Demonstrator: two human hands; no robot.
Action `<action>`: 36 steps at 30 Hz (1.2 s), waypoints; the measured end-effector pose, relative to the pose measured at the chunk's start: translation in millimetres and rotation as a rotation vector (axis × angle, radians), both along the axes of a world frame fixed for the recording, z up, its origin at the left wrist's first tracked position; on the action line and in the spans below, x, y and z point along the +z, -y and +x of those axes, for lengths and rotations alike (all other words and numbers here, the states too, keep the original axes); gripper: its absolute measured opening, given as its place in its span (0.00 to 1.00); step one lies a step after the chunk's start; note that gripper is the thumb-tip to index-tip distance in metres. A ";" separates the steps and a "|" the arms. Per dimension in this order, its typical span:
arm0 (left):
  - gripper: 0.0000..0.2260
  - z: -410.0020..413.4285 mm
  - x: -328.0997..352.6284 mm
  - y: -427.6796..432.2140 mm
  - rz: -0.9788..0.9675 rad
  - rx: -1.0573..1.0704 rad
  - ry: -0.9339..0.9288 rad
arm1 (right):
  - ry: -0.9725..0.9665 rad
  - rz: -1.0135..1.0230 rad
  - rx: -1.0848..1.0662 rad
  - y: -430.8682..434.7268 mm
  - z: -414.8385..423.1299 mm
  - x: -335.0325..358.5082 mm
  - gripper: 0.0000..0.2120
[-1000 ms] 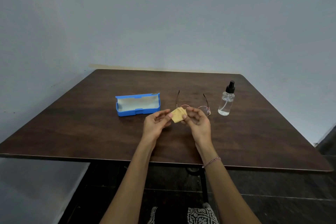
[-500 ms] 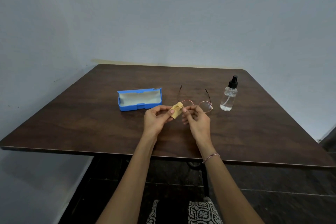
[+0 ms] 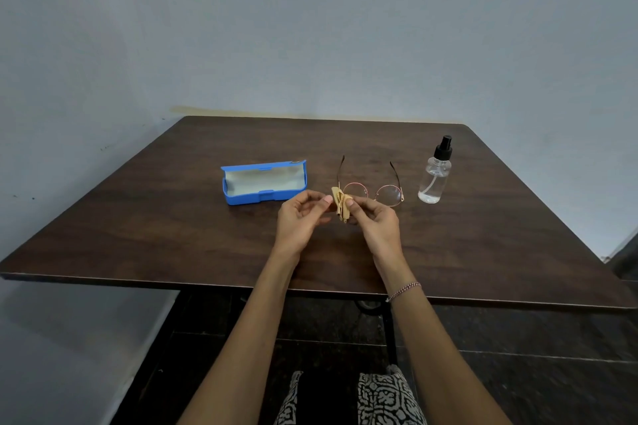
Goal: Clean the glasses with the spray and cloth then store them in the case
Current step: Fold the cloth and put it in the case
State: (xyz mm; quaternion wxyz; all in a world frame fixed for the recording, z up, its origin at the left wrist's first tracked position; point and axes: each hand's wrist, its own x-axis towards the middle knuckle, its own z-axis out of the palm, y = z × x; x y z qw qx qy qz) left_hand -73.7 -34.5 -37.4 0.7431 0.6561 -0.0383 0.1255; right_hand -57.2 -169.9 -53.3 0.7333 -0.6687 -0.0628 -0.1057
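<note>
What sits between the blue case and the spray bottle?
Head view: the glasses lie there, temples unfolded; the yellow cloth is held in front of one lens.

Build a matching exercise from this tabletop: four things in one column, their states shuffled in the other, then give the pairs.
Things
1. case
2. glasses
3. spray bottle
4. cloth

States
A. pinched between the left hand and the right hand
B. stands upright, black nozzle on top
C. lies open, pale lining showing
D. rests on the table, arms unfolded

Pairs: 1-C, 2-D, 3-B, 4-A
</note>
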 end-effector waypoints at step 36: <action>0.07 -16.2 13.8 -70.2 -0.182 0.229 -0.282 | -0.114 0.195 -0.026 -19.3 -11.3 23.1 0.07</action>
